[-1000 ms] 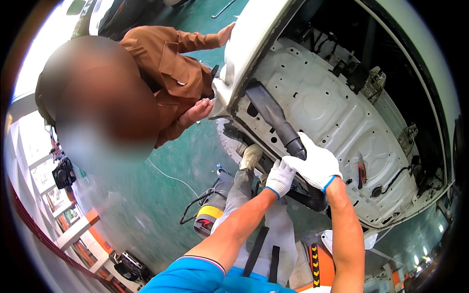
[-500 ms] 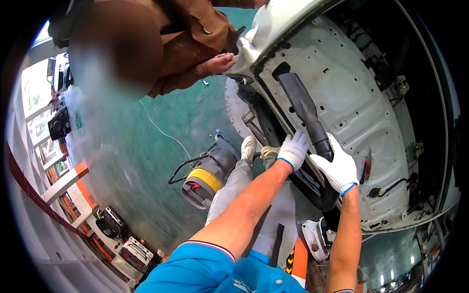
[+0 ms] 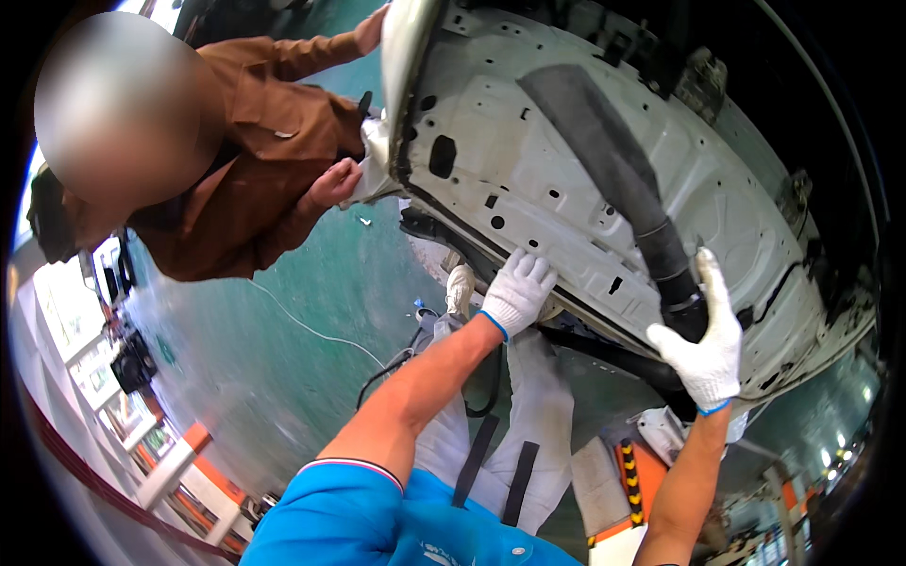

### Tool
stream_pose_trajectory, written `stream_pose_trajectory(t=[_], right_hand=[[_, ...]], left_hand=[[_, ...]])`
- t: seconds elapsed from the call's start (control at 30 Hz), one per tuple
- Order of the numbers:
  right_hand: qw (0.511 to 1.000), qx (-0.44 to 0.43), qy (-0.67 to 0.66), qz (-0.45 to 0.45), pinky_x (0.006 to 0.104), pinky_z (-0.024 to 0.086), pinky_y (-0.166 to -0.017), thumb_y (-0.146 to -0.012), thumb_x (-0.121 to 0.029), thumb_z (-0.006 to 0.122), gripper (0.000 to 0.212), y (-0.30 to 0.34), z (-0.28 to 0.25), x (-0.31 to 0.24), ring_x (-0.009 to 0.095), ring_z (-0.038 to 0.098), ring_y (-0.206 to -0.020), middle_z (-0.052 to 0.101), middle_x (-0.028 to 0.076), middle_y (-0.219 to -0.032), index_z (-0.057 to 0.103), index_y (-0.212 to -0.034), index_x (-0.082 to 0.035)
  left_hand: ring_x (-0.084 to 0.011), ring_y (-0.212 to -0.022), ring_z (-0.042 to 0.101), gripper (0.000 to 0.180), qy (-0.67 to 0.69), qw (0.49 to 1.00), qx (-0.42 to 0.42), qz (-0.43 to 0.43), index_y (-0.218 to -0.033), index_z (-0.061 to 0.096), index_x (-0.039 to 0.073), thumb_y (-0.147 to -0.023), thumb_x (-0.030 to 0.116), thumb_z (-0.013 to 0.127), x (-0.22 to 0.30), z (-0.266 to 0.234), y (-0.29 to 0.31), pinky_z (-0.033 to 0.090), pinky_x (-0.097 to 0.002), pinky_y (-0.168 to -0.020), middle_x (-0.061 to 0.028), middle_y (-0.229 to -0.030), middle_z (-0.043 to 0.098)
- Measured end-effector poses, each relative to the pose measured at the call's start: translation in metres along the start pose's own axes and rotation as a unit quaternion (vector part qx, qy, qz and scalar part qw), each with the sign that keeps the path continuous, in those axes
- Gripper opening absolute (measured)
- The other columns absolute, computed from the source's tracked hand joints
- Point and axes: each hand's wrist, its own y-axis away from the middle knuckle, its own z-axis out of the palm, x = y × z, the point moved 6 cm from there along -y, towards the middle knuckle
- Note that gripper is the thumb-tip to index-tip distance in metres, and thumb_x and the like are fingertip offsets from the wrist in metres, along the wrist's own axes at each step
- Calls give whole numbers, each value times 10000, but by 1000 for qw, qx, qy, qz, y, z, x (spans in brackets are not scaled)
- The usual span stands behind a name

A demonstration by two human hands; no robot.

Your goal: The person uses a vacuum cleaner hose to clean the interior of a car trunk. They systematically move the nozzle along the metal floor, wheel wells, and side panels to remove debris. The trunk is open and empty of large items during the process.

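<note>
My right hand (image 3: 705,344), in a white knit glove with a blue cuff, is wrapped around the lower end of a vacuum nozzle (image 3: 613,165). The nozzle is dark grey, long and flattened toward its far tip. It lies over the pale bare-metal floor panel (image 3: 566,236) of a car body, and its black hose (image 3: 618,357) runs left below the panel edge. My left hand (image 3: 519,292), gloved alike, rests on the near edge of the panel with its fingers extended and holds nothing.
A person in a brown jacket (image 3: 274,141) stands at the far left beside the car body, one hand on it. A white cord (image 3: 311,325) crosses the green floor. An orange-and-white stand with black-yellow stripes (image 3: 630,481) is near my legs. A white car part (image 3: 661,434) lies below my right hand.
My right hand and the nozzle have moved right, farther over the panel. My left hand has shifted slightly left along the edge. The view has turned, and the person in brown appears farther left.
</note>
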Motion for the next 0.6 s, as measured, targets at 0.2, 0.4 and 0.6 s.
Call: stream_pose_trajectory(t=[0.2,0.4,0.6], right_hand=[[987,136,83,-5,386,405,-1254,-721,-10,829,927,62,-59,25,283,581,-1475,610,216,-1577,505,-1585,72],[949,245,69,185,386,465,-1182,-720,-155,890,934,226,-108,75,242,626,-1362,653,186,-1486,535,-1561,45],[834,342,47,430,365,541,-1038,-784,-181,890,899,543,-74,136,196,673,-1145,693,109,-1333,534,-1591,-6]], left_hand=[[-357,-1183,628,459,48,992,54,108,-1252,713,200,-805,217,819,-28,26,1,498,-543,-985,-53,-1282,673],[-332,-1076,638,551,20,976,140,165,-1282,677,176,-768,159,872,-20,6,-32,490,-505,-925,-54,-1251,680],[-339,-1093,629,523,11,970,161,184,-1264,683,178,-767,141,842,-31,13,-36,477,-525,-949,-51,-1243,679]])
